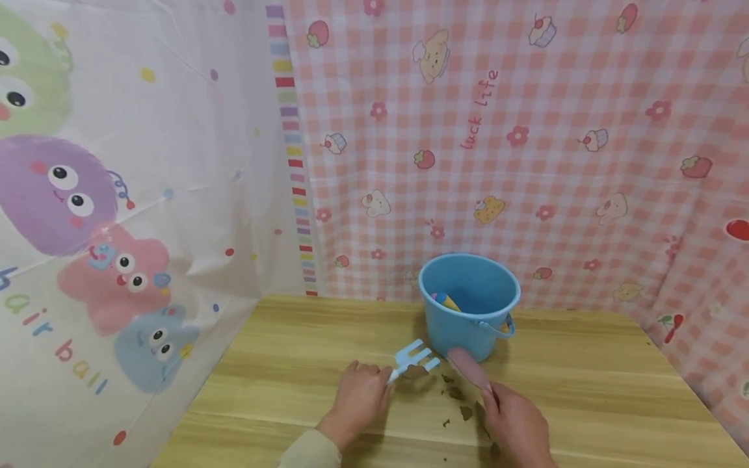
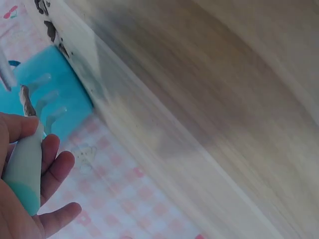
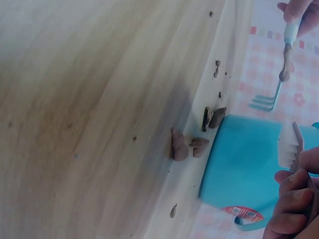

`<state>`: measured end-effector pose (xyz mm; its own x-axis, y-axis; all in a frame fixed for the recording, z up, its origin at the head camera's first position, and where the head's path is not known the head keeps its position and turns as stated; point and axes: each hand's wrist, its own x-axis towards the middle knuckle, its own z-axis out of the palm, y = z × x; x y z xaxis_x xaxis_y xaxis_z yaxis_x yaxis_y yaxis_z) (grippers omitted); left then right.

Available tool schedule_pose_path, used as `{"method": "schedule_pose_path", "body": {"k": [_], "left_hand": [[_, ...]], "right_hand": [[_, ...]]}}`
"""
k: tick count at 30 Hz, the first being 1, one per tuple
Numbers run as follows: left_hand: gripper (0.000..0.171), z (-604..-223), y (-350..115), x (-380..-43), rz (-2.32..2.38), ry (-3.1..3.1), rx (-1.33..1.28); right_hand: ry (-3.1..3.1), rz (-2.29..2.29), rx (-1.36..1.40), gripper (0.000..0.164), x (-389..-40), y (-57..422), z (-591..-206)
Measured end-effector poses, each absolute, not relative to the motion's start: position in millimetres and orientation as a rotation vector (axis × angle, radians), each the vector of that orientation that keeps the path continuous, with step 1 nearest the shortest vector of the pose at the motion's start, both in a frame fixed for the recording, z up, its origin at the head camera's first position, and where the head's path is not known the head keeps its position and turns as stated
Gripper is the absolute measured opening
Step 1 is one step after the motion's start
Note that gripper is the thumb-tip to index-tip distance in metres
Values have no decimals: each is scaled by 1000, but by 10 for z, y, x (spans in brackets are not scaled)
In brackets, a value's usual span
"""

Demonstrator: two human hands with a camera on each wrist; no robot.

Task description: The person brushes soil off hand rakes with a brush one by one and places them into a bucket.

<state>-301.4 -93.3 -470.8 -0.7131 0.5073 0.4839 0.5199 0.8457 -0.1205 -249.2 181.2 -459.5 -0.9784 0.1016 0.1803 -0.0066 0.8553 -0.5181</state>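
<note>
My left hand [image 1: 358, 393] grips a toy garden fork [image 1: 411, 355] by its white handle [image 2: 26, 162], which has a teal end. A brown, clay-like lump [image 1: 415, 372] clings near the base of the light blue tines, above the table. In my right hand [image 1: 519, 424] is a pinkish brush [image 1: 468, 368], and its white bristles [image 3: 287, 147] show in the right wrist view. The brush head overlaps the lower front of a blue bucket [image 1: 456, 334] in the head view. Several brown crumbs [image 1: 465, 412] and bigger brown pieces [image 3: 179, 145] lie on the table between my hands.
Inside the bucket a blue-and-yellow item [image 1: 447, 301] shows, and its handle [image 1: 497, 330] hangs on the right. The wooden table [image 1: 292, 364] ends at a pink checked curtain [image 1: 374, 162] behind and a white cartoon curtain [image 1: 193, 214] at left.
</note>
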Motion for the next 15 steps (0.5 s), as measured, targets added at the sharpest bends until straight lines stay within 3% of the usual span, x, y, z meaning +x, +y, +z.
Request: {"method": "schedule_pose_path", "body": {"k": [15], "left_hand": [[19, -4754, -786, -2910, 76, -2508, -780]], "right_hand": [[-2732, 719, 152, 10, -2487, 1497, -4582]]}}
